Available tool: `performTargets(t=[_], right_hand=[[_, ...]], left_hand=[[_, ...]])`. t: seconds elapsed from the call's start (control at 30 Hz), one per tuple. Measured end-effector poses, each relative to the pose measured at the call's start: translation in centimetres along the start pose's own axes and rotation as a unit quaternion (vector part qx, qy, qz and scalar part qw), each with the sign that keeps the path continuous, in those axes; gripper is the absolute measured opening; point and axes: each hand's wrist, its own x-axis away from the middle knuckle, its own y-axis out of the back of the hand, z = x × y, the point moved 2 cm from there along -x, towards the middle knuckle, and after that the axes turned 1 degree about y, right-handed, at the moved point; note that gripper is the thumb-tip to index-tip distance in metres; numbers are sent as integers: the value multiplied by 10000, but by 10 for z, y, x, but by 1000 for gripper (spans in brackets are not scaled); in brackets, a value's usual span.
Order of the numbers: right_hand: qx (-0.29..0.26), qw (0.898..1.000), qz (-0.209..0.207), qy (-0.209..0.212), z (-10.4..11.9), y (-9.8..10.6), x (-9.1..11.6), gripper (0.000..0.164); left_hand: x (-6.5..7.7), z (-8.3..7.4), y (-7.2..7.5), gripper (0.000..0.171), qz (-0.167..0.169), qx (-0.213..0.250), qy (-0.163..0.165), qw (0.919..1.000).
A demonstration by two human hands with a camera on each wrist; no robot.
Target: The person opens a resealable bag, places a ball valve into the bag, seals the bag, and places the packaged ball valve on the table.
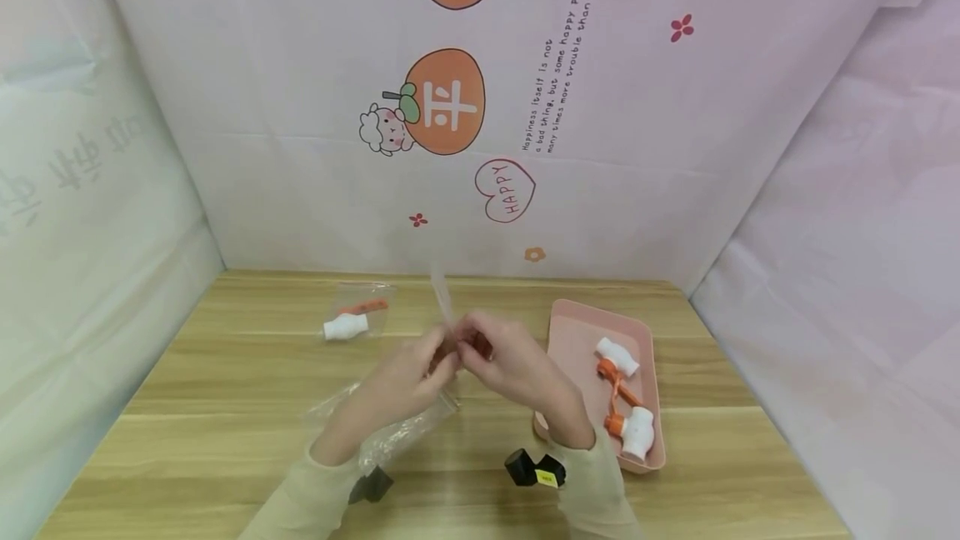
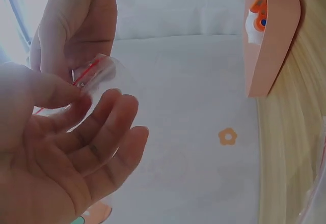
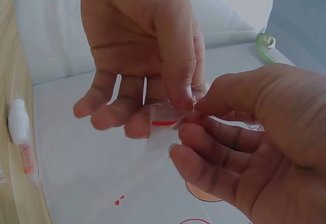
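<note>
Above the middle of the table, my left hand (image 1: 405,377) and right hand (image 1: 513,361) meet at a clear plastic zip bag (image 1: 442,294). Thumb and forefinger of each hand pinch its top edge, close together. A red zip line runs along the bag (image 2: 109,76) in the left wrist view. The bag's free part sticks up past the fingertips in the head view. The other fingers of my left hand are loosely bent in the left wrist view. Under my left forearm lie crumpled clear plastic bags (image 1: 405,436) on the table.
At right stands a pink tray (image 1: 577,340) holding white pipe valves (image 1: 638,433) with orange handles (image 1: 628,394). A clear bag at the back left has a white valve (image 1: 347,327) and an orange handle (image 1: 367,306). White printed cloth (image 1: 300,190) encloses the wooden table.
</note>
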Motion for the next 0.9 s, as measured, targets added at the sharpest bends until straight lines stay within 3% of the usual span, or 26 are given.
performTargets(t=[0.2, 0.4, 0.5, 0.6, 0.73, 0.9], right_hand=[[-213, 9996, -104, -137, 1, -2, -2, 2], [-52, 9982, 482, -343, 2, 0, 1, 16], [-378, 9964, 699, -283, 2, 4, 3, 19], [-1048, 9917, 750, 0, 3, 7, 5, 20], [-2268, 9693, 810, 501, 7, 9, 5, 19], [-3523, 9227, 966, 1234, 11, 7, 2, 17]], left_hand=[[1, -5, 2, 11, -342, -362, -45, 9987], [2, -9, 6, 12, -470, -670, -447, 9956], [3, -11, 8, 13, -249, -492, -630, 9965], [4, -15, 11, 15, -6, 59, -770, 9970], [7, -23, 15, 19, 135, 1085, -1031, 9886], [6, -33, 16, 24, 257, 2304, -1467, 9616]])
